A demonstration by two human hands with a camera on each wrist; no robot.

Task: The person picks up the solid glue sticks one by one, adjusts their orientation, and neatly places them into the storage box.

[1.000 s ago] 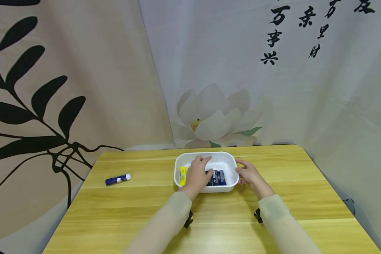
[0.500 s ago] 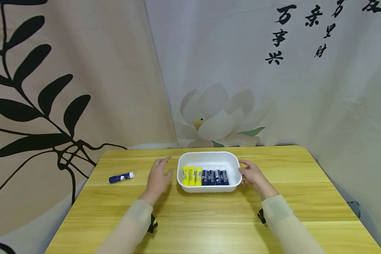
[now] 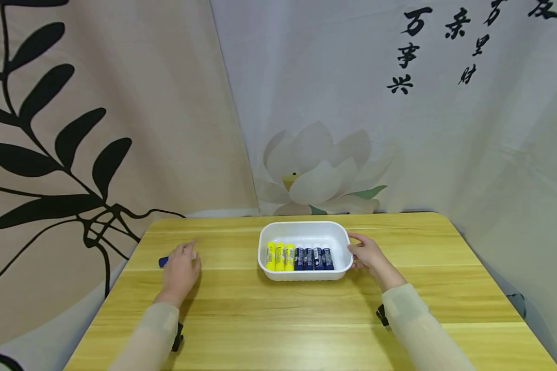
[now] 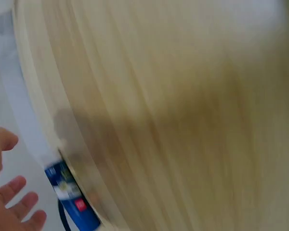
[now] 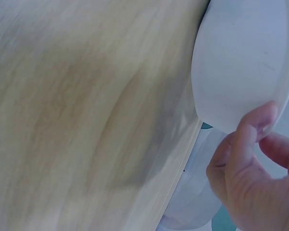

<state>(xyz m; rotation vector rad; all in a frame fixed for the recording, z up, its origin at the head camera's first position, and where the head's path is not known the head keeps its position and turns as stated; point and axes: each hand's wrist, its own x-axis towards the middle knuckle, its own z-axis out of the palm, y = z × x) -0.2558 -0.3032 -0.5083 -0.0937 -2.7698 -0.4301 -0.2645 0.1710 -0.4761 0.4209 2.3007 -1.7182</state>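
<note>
In the head view, my left hand is over a blue glue stick lying at the left of the table, covering most of it. The left wrist view shows the fingers spread and apart from the glue stick, whose label is blue and white with a red square. My right hand pinches the right rim of a white plastic basin. Its thumb and fingers meet at the rim in the right wrist view. Three yellow glue sticks and several navy ones stand in a row inside.
Both arms reach across a wooden table. Its far edge runs just behind the basin, and its left edge is close to the lone glue stick. A printed cloth backdrop hangs behind.
My left hand has come out of the basin and moved left across the table to the lone glue stick. The right hand keeps its hold on the rim.
</note>
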